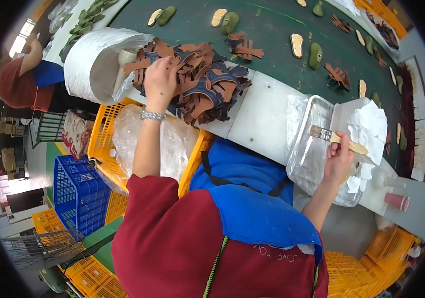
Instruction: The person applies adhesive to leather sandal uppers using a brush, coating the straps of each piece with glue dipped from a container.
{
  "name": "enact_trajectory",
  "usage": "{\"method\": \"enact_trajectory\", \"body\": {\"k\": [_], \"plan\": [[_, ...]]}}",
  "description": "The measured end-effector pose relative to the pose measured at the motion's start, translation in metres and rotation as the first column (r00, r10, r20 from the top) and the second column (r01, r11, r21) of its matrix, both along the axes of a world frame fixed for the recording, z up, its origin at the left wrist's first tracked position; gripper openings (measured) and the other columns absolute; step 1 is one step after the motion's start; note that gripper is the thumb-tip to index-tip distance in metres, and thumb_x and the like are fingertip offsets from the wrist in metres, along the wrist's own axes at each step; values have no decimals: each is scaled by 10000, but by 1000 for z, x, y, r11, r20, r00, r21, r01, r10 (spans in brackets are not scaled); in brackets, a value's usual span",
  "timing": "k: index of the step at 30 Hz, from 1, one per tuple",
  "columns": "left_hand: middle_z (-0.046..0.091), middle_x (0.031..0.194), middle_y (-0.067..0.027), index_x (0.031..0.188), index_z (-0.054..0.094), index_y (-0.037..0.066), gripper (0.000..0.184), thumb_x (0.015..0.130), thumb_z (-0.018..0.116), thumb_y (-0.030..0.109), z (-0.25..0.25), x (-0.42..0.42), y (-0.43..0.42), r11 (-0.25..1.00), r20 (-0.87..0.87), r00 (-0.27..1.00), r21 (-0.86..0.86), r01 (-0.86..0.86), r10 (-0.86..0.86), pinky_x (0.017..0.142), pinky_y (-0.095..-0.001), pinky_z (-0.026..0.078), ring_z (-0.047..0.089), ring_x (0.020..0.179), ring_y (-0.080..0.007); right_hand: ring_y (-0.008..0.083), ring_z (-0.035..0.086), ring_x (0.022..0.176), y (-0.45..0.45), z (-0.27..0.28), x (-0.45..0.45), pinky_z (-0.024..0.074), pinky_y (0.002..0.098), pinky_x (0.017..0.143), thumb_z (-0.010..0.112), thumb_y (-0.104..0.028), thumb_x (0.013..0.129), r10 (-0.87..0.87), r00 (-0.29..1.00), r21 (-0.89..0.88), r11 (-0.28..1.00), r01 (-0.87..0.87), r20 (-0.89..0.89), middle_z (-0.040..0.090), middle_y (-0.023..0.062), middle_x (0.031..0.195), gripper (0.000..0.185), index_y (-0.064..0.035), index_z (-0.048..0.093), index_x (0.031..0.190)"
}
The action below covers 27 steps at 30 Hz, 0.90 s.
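Observation:
My left hand point(160, 84) is at the left side of a heaped pile of brown and navy sandal uppers point(207, 94). Its fingers curl down onto one brown strappy upper point(135, 66), their tips partly hidden. In my right hand point(339, 159) is a flat paintbrush point(329, 134), gripped by its wooden handle with the bristles pointing left. The brush is over a plastic-lined tray point(301, 169), beside a white cloth or paper point(368, 126).
A green conveyor belt point(267, 30) carries insoles, green shoe lasts point(315, 55) and more uppers. A white plastic-wrapped tub point(81, 64) stands left of the pile. Below are a yellow crate point(98, 134) and blue basket point(73, 198). A red cup point(397, 201) is right; another person point(16, 84) is left.

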State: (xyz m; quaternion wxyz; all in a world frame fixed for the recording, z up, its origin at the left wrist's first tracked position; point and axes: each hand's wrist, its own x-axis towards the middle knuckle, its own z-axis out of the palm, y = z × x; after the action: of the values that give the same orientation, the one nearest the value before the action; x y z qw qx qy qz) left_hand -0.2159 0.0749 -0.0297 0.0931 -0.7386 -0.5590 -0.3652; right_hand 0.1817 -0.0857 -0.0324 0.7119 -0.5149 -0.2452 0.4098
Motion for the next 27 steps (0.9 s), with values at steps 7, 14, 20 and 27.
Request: {"method": "enact_trajectory", "body": {"k": [7, 14, 20, 27], "plan": [[530, 1097, -145, 1091, 535, 59, 382, 711, 574, 63, 9, -21, 67, 951, -284, 910, -20, 308, -301, 865, -378, 397, 471, 1036, -305, 37, 344, 478, 2, 3, -10, 251, 175, 422, 500, -195, 878, 26, 1000, -12, 1000, -26, 11, 438, -13, 583, 221, 16, 566, 878], [626, 778, -153, 964, 607, 25, 259, 753, 587, 174, 13, -13, 126, 744, -118, 879, -592, 311, -462, 696, -329, 479, 609, 741, -270, 44, 350, 493, -8, 11, -9, 260, 177, 436, 486, -201, 885, 19, 999, 30, 999, -20, 33, 444, -7, 593, 237, 25, 557, 900], [593, 1008, -177, 1029, 592, 24, 469, 714, 640, 368, 10, -24, 115, 678, -152, 878, -699, 229, -453, 794, -343, 446, 574, 924, -271, 43, 353, 487, -6, 9, -8, 257, 179, 428, 488, -195, 884, 10, 1000, 11, 1000, -10, 19, 441, -8, 580, 228, 21, 559, 894], [631, 795, -138, 850, 639, 50, 232, 702, 561, 211, 40, -42, 128, 854, -240, 944, -515, 74, -227, 709, -350, 473, 604, 745, -289, 41, 339, 472, -8, 9, -2, 251, 181, 416, 482, -204, 887, -5, 1000, 34, 999, 4, 24, 423, -12, 565, 234, 15, 562, 899]]}}
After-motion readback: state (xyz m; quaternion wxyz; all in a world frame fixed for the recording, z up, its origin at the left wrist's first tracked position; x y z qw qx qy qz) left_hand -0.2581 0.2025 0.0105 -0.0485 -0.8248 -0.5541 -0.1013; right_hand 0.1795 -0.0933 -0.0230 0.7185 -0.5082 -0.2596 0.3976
